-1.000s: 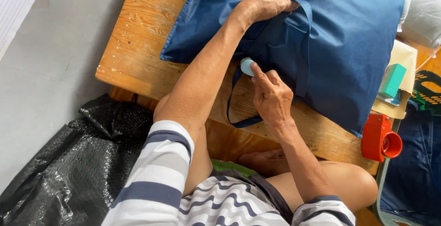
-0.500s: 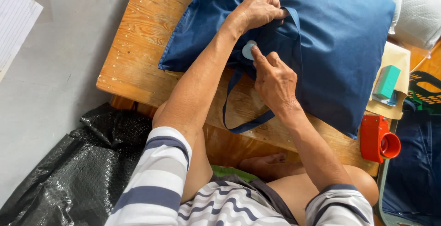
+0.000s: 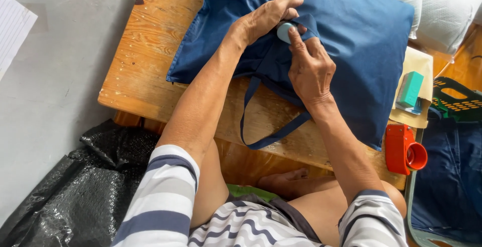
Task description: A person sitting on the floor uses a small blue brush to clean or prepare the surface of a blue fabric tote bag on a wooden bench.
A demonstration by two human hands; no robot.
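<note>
Lying across the wooden desk (image 3: 145, 71), a blue cloth bag (image 3: 361, 31) is worked on by both hands. A fold of the bag's fabric near its opening is pinched by the left hand (image 3: 266, 18), its grip closed on the cloth with the fingers curled over the edge. A small pale blue disc (image 3: 284, 31) is pressed against the same fold by the right hand (image 3: 311, 68); the disc is clamped between the thumb and forefinger, and the two hands are touching around it. One strap (image 3: 271, 139) of the bag is seen hanging in a loop over the near edge of the desk.

At the right end of the desk, a teal block (image 3: 410, 89) is laid on a tan card (image 3: 419, 66), and a red tape dispenser (image 3: 404, 149) is set just beside the bag's corner. White pillows (image 3: 442, 11) are stacked beyond the bag. Black plastic sheeting (image 3: 75, 191) is spread on the floor to the left, and a basket (image 3: 459, 99) with dark cloth is placed to the right.
</note>
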